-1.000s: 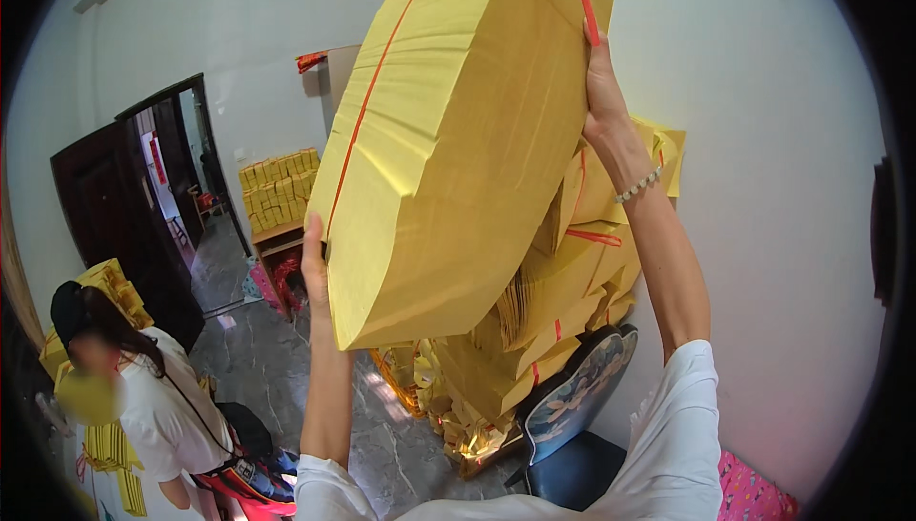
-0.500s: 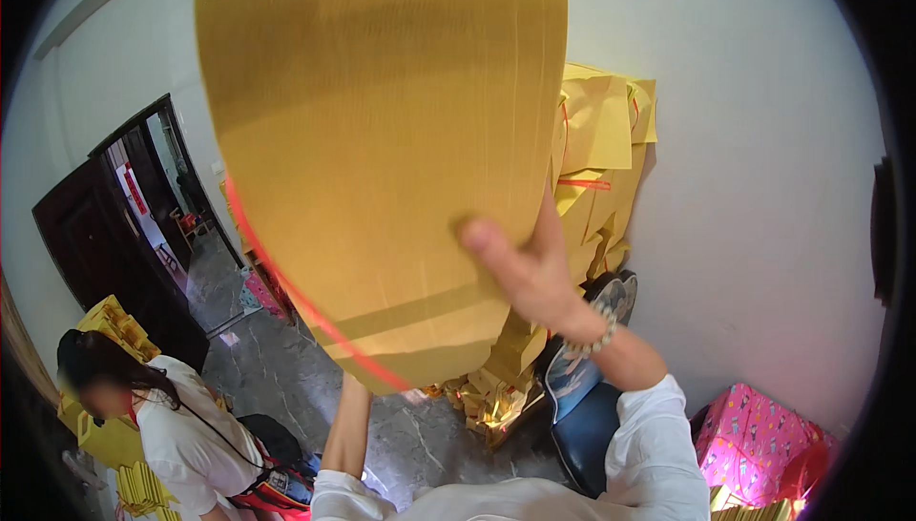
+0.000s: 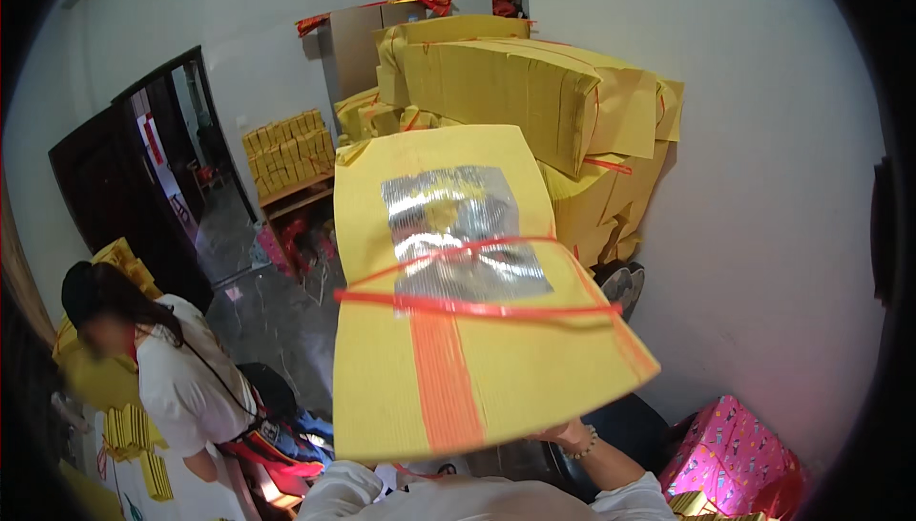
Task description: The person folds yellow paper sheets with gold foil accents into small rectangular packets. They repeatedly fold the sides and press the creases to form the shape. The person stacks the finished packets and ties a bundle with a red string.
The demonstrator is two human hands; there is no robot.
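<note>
A large, thick bundle of yellow paper (image 3: 377,387) is raised in front of me, tilted so that its face shows. That face bears a silver foil patch (image 3: 410,201) and an orange-red stripe, and a red plastic strap (image 3: 487,307) runs across it. At the bundle's lower right edge my right hand (image 3: 571,433) grips it from beneath, mostly hidden, with a bead bracelet on the wrist. My left hand is concealed behind the bundle; only the white left sleeve (image 3: 345,490) shows below.
Big strapped yellow paper bundles (image 3: 496,77) are piled against the back wall. Smaller stacks (image 3: 286,149) stand on a wooden shelf unit. A person (image 3: 186,387) works at a table on the left. A dark chair (image 3: 625,426) and a pink patterned box (image 3: 730,459) are at right.
The bundle has come down and tipped, so its foil-patched face shows instead of its layered side. My right hand has moved from its side to under its lower edge.
</note>
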